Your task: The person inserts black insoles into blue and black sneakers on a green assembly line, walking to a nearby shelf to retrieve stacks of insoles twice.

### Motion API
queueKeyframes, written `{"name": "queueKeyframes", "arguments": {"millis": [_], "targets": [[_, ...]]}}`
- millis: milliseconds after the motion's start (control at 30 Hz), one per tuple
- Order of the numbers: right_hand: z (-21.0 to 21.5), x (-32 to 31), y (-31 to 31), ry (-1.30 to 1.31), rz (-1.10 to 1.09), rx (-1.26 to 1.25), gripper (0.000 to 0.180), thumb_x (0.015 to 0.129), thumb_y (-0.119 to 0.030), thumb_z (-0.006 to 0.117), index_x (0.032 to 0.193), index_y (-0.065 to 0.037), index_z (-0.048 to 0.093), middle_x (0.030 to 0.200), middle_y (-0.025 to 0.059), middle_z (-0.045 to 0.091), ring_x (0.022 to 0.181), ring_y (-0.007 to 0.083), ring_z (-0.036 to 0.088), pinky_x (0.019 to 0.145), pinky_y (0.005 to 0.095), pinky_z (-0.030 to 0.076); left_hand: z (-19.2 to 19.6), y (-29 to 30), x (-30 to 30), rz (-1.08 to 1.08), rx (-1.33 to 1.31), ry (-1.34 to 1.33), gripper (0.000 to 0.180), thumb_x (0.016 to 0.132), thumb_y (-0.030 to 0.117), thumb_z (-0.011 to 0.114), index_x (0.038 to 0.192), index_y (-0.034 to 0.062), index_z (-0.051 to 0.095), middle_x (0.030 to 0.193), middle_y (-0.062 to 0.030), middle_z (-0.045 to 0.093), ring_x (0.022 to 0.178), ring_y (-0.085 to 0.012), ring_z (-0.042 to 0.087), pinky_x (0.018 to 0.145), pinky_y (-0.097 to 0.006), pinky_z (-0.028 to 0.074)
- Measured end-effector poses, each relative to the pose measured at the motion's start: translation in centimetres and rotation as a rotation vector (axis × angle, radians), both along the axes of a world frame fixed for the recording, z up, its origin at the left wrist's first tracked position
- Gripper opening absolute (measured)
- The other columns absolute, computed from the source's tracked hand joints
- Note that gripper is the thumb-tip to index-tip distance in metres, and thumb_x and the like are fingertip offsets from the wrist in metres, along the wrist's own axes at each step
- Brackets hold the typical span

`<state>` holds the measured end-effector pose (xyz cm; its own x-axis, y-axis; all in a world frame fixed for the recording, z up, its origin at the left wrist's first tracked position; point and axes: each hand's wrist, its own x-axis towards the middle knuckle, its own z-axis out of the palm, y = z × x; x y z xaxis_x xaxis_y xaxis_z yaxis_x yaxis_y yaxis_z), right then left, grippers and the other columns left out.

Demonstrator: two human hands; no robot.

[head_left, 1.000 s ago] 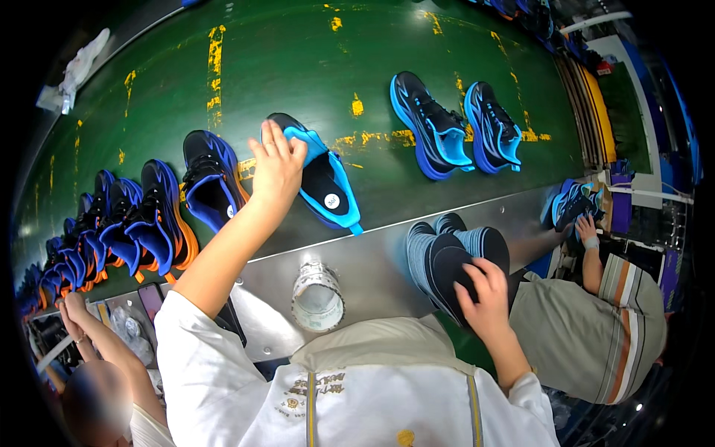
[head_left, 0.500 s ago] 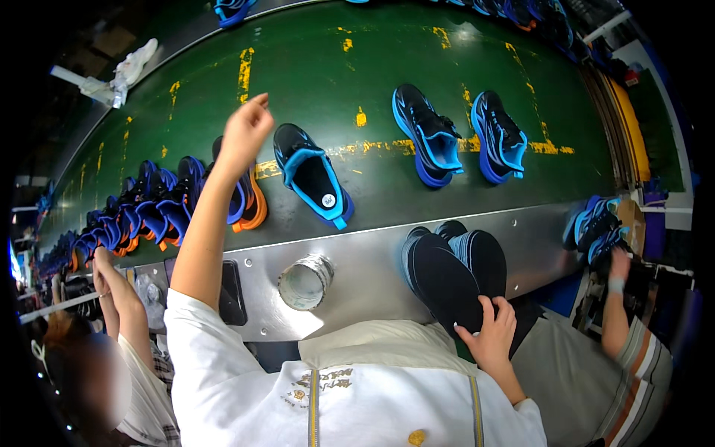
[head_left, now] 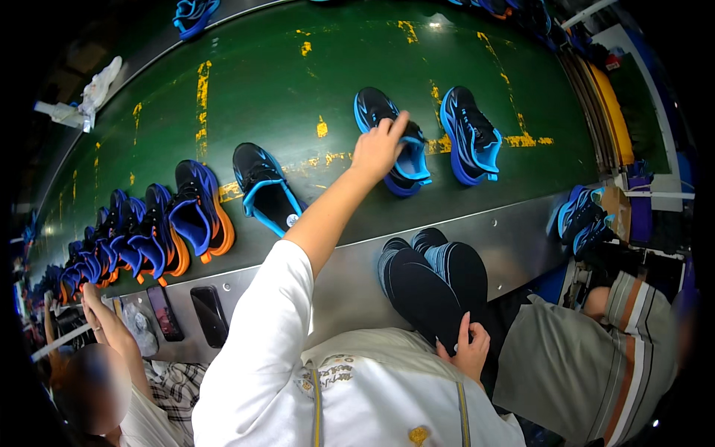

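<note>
My left hand [head_left: 378,151] reaches across a green work surface and lies over a black shoe [head_left: 411,165] with a light-blue lining. Its fingers are apart above the laces and opening, partly hiding the shoe; I see no grip on it. A matching shoe [head_left: 471,141] stands to the right, and another light-blue-lined shoe [head_left: 261,175] stands to the left, partly behind my forearm. Low in front of my body, my right hand [head_left: 469,347] is closed on the lower end of black insoles [head_left: 436,290] with light-blue striped curved ends.
A row of black shoes [head_left: 197,205] with blue linings and orange soles runs along the left. Two phones [head_left: 209,316] lie on the metal ledge [head_left: 350,287]. More shoes [head_left: 581,216] are at the right. Co-workers sit on both sides, one with a hand [head_left: 93,298] near the row.
My left hand has swung right, from above the left shoes to the black shoe. My right hand stays at the insoles. The view has shifted, and my arm now hides the round metal tin.
</note>
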<state>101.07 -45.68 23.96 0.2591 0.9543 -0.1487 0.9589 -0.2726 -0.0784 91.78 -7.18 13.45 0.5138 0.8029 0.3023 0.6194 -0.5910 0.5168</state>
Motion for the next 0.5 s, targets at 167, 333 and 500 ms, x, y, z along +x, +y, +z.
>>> {"name": "queueKeyframes", "arguments": {"millis": [167,333,500], "targets": [[3.7,1.0,1.7,0.444,-0.113,0.066,0.075,0.061,-0.018,0.073,0.126,-0.001,0.039,0.109,0.0173,0.043,0.098,0.0326,0.044,0.082,0.0368,0.038,0.1,3.3,-2.1,0.076,0.221,-0.177,0.034,0.082,0.024,0.054,0.113,0.0093,0.048,0.072,-0.0110,0.057,0.063,-0.0300,0.058,0.056,-0.039,0.048],[8.5,5.0,8.6,0.663,-0.076,0.242,0.043,0.063,-0.006,0.070,0.104,0.004,0.057,0.112,0.0154,0.047,0.099,0.0255,0.050,0.086,0.0322,0.040,1.5,3.0,-6.7,0.214,0.107,-0.192,0.035,0.084,0.027,0.052,0.115,0.0101,0.048,0.080,-0.0144,0.061,0.070,-0.0336,0.058,0.060,-0.041,0.046],[6.7,4.0,19.1,0.902,0.016,0.081,0.013,0.074,-0.009,0.066,0.081,0.001,0.064,0.090,0.0069,0.057,0.073,0.0124,0.055,0.063,0.0223,0.043,0.5,0.6,-7.9,0.315,-0.357,-0.271,0.041,0.085,0.035,0.051,0.115,0.0067,0.051,0.094,-0.0159,0.062,0.088,-0.0296,0.059,0.077,-0.033,0.045]]}}
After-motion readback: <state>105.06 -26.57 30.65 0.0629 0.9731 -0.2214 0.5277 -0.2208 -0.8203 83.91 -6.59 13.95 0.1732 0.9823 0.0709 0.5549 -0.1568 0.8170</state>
